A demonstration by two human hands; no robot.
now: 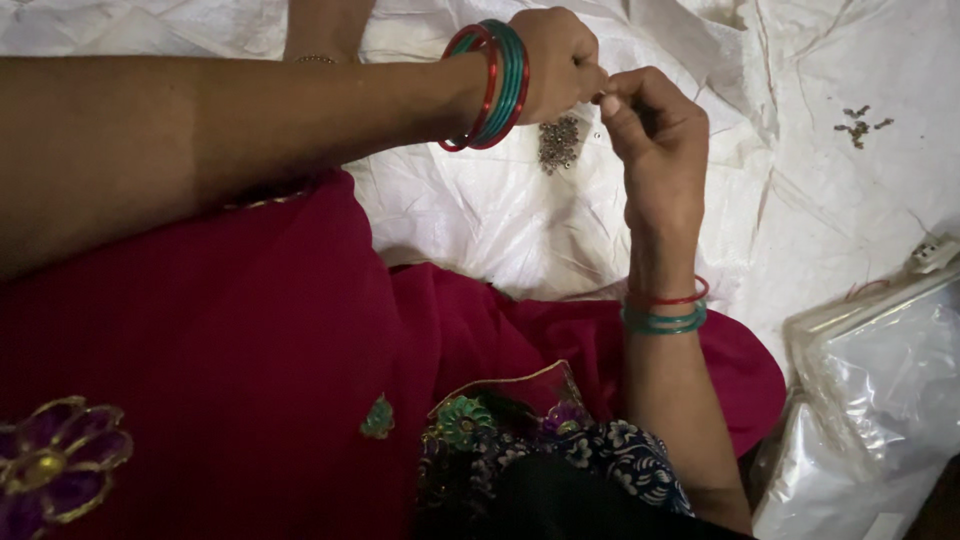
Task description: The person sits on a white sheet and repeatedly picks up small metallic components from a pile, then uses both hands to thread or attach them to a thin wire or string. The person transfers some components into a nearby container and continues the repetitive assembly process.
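We are bringing our left hand [560, 65] and right hand [650, 140] together near the top centre of the frame, fingertips meeting. Both are pressed together in a pinch on something too small for us to make out. Just below that meeting point, a small pile of dark metal bits [559, 143] is lying on the white woven sheet [830, 200], close under our hands. Red and green bangles [492, 85] are sitting on our left wrist, and a matching set is circling the right.

The sheet is running open toward the upper right, where a few scattered bits [858, 124] are resting well apart from the pile. Our red cloth [250, 350] is filling the lower left. In the lower right corner, clear plastic bags [880, 400] are lying at the sheet's edge, crinkled and shiny.
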